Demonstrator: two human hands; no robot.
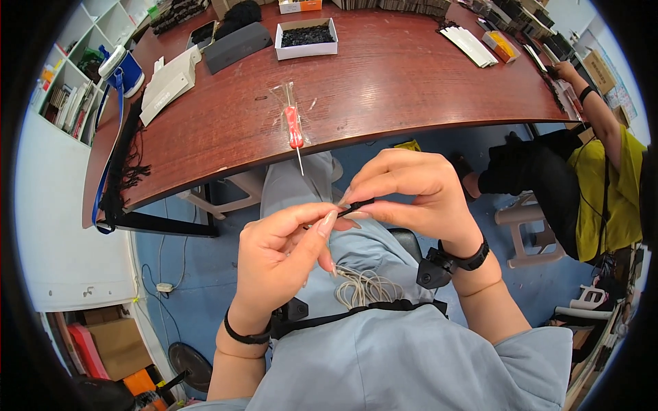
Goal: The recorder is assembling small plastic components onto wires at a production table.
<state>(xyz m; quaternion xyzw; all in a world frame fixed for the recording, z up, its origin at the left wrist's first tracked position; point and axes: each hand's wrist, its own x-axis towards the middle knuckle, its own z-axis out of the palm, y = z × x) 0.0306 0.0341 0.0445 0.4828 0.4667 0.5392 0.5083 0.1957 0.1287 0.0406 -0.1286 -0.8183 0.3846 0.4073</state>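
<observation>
Above my lap, both hands pinch one small, narrow black piece (356, 207); its exact kind is too small to tell. My left hand (284, 250) grips its left end between thumb and fingertips. From the other side, my right hand (411, 188) holds the right end with thumb and index finger. Just beyond my hands, a red-handled tool with a thin metal shaft (293, 127) lies on the table, its tip jutting past the edge. Clear plastic film lies around it. Farther back stands an open white box (307, 51) filled with small black pieces.
The red-brown table (384, 89) curves across in front of me. On its left are a blue-and-white jug (123, 72), a dark grey box (238, 48) and black fringed material (122, 175). White strips (469, 46) lie at right, where a co-worker in yellow-green (603, 185) sits. Coiled cable (367, 286) rests on my lap.
</observation>
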